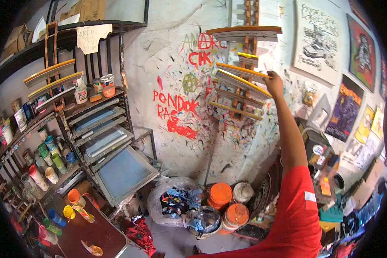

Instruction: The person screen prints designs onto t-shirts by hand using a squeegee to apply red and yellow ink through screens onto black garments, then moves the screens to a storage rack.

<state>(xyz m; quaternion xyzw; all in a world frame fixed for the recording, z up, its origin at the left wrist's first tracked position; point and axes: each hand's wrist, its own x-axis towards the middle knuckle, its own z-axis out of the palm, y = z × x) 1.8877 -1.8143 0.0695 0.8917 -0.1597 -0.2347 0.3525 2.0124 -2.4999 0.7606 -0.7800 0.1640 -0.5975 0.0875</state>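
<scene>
My right hand [275, 84] is raised to a wall rack, its arm in a red sleeve. The fingers are closed round the right end of a long yellow-edged squeegee [244, 70], which still lies in the rack. Just below it sits another squeegee [245, 83], longer and pale-faced, close to my wrist. A short yellow squeegee [248, 56] and a wide wooden one [245, 31] rest higher up. Lower on the rack are a brown squeegee [240, 97] and a thin yellow-edged one [235, 110]. My left hand is out of view.
At left stands a rack of framed printing screens [124, 172] beside shelves of ink pots [58, 162]. A brown table [92, 234] holds cups of ink. Below the squeegees are a bag of rags [152, 202] and orange buckets [220, 194]. Pictures [316, 43] hang at right.
</scene>
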